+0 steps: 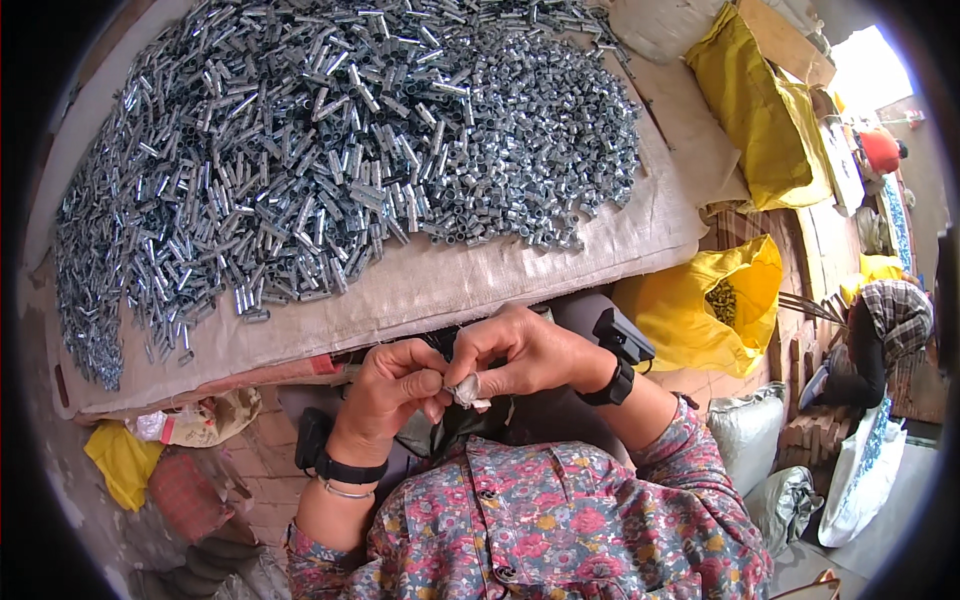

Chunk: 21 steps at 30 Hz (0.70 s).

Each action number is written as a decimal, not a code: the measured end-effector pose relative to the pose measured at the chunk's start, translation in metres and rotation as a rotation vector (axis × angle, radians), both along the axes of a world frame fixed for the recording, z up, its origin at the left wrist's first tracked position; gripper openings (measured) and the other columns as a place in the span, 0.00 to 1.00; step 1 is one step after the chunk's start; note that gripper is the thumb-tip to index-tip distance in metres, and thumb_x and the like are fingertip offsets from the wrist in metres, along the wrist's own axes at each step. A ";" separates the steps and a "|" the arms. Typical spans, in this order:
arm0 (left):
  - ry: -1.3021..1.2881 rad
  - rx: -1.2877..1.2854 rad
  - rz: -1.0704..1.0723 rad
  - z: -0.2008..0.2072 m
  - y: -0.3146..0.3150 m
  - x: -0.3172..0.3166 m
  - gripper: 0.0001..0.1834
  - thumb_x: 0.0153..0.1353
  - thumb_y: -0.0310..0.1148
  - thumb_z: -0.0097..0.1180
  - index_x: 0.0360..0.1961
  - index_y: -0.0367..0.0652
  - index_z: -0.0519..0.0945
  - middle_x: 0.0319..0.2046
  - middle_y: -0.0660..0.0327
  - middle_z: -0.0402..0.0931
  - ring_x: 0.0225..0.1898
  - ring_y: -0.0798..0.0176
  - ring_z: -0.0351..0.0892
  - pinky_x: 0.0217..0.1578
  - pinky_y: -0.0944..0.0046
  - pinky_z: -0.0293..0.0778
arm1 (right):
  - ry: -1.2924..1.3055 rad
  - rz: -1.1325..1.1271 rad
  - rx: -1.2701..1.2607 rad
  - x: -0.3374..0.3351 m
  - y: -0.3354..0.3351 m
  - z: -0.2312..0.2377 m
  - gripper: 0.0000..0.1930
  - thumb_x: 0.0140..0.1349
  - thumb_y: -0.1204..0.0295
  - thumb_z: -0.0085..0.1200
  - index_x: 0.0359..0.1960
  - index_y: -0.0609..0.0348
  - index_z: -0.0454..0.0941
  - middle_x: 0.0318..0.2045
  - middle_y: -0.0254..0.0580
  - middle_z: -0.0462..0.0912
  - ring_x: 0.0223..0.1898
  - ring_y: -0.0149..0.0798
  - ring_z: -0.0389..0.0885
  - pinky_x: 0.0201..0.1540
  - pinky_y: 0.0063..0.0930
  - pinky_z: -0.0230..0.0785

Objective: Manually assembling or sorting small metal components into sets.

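In front of my chest, my left hand (392, 392) and my right hand (527, 352) meet with fingertips pinched together. Between them is a small crumpled whitish scrap (466, 391), like cloth or tape; whether it is wrapped round a fingertip I cannot tell. Just beyond my hands, a work table (545, 268) covered in pale woven sheeting bears a great heap of shiny metal sleeves (310, 150). Longer tubes lie to the left and middle, short ring-like ones (540, 130) to the right.
An open yellow sack (655, 305) with small metal parts inside stands right of my hands. Another yellow sack (750, 110) lies at the far right. Grey-green bags (745, 430) sit on the floor at right. A person (890, 325) bends down at the right edge, near a white sack (860, 490).
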<state>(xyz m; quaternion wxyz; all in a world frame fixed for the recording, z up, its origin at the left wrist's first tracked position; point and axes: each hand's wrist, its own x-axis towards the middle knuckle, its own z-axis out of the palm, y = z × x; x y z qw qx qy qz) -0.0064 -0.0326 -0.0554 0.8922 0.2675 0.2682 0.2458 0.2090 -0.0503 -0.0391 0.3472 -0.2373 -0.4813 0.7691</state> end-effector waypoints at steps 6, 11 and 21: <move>0.079 0.039 0.210 0.000 0.009 0.009 0.07 0.59 0.29 0.58 0.37 0.36 0.78 0.26 0.58 0.80 0.23 0.72 0.77 0.25 0.74 0.74 | -0.483 -0.313 0.479 0.003 0.013 0.008 0.09 0.53 0.80 0.59 0.37 0.63 0.80 0.27 0.39 0.81 0.28 0.33 0.82 0.31 0.24 0.72; 0.188 0.211 0.285 0.012 0.012 0.016 0.07 0.61 0.28 0.56 0.38 0.36 0.77 0.27 0.58 0.80 0.24 0.72 0.77 0.26 0.74 0.75 | -0.585 -0.402 0.608 -0.001 0.013 0.007 0.12 0.52 0.80 0.58 0.40 0.61 0.79 0.28 0.38 0.81 0.28 0.35 0.82 0.31 0.25 0.72; 0.288 0.303 0.340 0.014 0.006 0.017 0.08 0.61 0.30 0.57 0.37 0.37 0.77 0.27 0.58 0.79 0.24 0.72 0.77 0.26 0.74 0.74 | -0.683 -0.464 0.745 -0.009 0.007 0.009 0.16 0.47 0.83 0.57 0.41 0.60 0.78 0.30 0.41 0.80 0.29 0.42 0.81 0.31 0.28 0.73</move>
